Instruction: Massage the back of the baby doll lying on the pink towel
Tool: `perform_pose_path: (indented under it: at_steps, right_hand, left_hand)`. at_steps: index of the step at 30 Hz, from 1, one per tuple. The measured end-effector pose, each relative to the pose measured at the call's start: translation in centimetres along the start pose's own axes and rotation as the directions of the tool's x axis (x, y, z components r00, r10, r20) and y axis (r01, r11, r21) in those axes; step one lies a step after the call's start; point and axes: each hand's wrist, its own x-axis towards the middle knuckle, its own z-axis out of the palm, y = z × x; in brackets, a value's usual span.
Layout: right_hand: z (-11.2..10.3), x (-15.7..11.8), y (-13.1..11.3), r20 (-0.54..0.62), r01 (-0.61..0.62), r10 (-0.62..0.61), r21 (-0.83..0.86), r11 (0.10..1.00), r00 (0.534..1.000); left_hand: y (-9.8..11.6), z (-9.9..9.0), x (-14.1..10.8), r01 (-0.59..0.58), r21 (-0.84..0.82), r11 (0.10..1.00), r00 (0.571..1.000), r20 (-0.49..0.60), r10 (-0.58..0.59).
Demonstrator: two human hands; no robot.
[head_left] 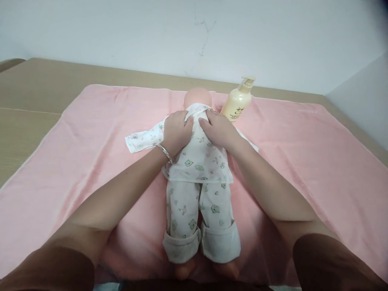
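A doll point(197, 97) lies on a pink blanket, its head at the far end and its feet near me. It wears a white printed shirt point(201, 163) and matching trousers point(185, 206) with cuffs folded up. My left hand point(178, 131) is closed round the upper left part of the shirt, a bracelet on its wrist. My right hand point(218, 127) grips the shirt's upper right part, close to the neck. Both thumbs point inward over the cloth, a little apart. One sleeve stretches out to the left; the other is mostly behind my right forearm. The doll's face is not visible.
A yellow pump bottle point(238, 101) stands just beyond my right hand, right of the doll's head. The pink blanket point(100, 121) has creases and covers much of the wooden table point(45, 85). A pale wall point(136, 36) rises behind the table.
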Motion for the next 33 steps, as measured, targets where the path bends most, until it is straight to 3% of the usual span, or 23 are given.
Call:
perform_pose_path:
  at_steps: [3,6,11,16,22,28,33]
  right_hand:
    - [0.3,0.1,0.2,-0.142,-0.015,0.014,-0.01,1.0,0.99]
    - [0.8,-0.6,-0.7,-0.253,0.113,-0.119,-0.036,0.993,0.96]
    - [1.9,-1.1,-1.7,-0.173,0.177,-0.179,-0.028,0.984,0.969]
    - [1.3,-1.6,-1.9,-0.271,0.178,-0.171,0.001,0.984,0.947]
    - [2.0,-1.4,-2.0,-0.164,0.201,-0.205,-0.046,0.979,0.965]
    - [1.9,-0.9,-1.4,-0.254,0.215,-0.206,0.007,0.977,0.945]
    - [2.4,0.3,-0.3,-0.221,0.243,-0.233,0.018,0.97,0.947]
  left_hand:
    - [-0.2,0.1,0.0,0.012,-0.011,1.0,1.0,-0.012,-0.012]
    - [-0.3,0.2,0.1,0.006,-0.012,1.0,1.0,-0.017,-0.006]
    - [-0.4,0.2,0.0,-0.016,-0.04,0.999,0.999,-0.045,0.014]
    - [-0.5,0.2,-0.1,-0.021,-0.073,0.997,0.998,-0.064,0.017]
    - [-0.6,0.3,-0.1,-0.017,-0.075,0.997,0.998,-0.053,0.013]
    - [-0.7,0.4,-0.1,-0.012,-0.124,0.992,0.997,-0.076,0.003]
    - [-0.9,0.7,-0.2,-0.04,-0.205,0.978,0.993,-0.113,0.017]
